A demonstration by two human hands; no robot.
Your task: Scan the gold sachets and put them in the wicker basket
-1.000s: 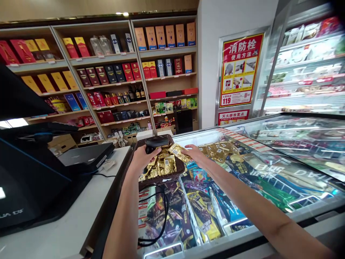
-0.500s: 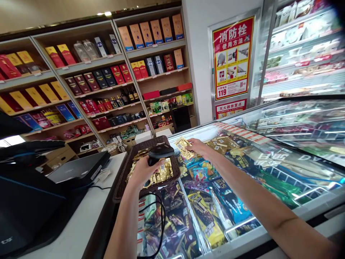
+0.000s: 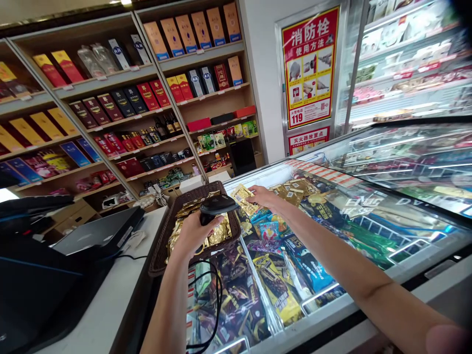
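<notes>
**Gold packet (image 3: 244,198) held near scanner (image 3: 217,204)**

The packet is above the freezer (image 3: 265,173), just right of the basket (image 3: 159,258), pinched in the right hand (image 3: 266,199). The left hand (image 3: 192,232) is clamped on the scanner, over the basket. Stocked shelves (image 3: 206,51) stand behind.

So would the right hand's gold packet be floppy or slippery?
The packet is probably light: the right hand holds it by one end. Its shine suggests it may slip. It juts out fairly flat, so probably isn't very floppy.
</notes>
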